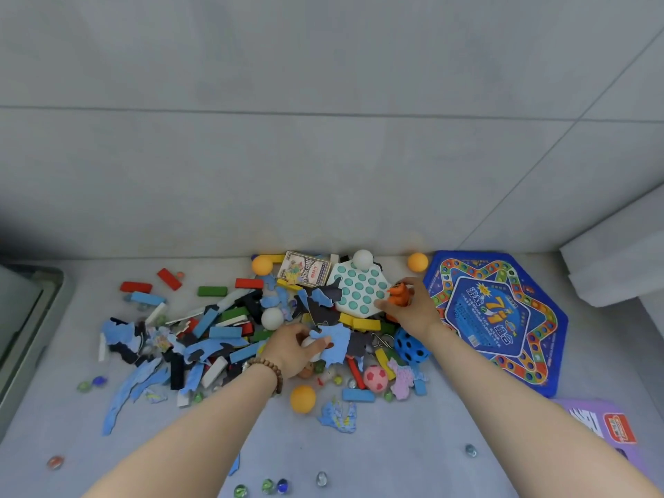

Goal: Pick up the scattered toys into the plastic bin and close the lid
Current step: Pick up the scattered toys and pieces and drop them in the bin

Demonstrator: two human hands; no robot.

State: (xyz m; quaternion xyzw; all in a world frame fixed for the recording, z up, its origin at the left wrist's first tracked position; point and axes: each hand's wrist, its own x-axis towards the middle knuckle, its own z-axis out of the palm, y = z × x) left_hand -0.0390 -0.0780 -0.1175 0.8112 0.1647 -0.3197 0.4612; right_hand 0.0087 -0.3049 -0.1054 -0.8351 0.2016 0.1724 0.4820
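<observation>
L grip [293,348]: curling round white ball [309,345] in pile, thumb touching blue puzzle pc [336,339].
R grip [413,310]: pinching orange figure [399,295] at edge of dotted hex toy [359,289].
Toys [222,325]: lying scattered on grey surface by wall, incl. blocks, balls, marbles.
Bin [28,318]: sitting at far L edge, partly cut off, well apart from both grips.
Game board [499,318]: lying flat, R of pile.

Purple box [603,422] and bin [30,318] cut off by edges
</observation>
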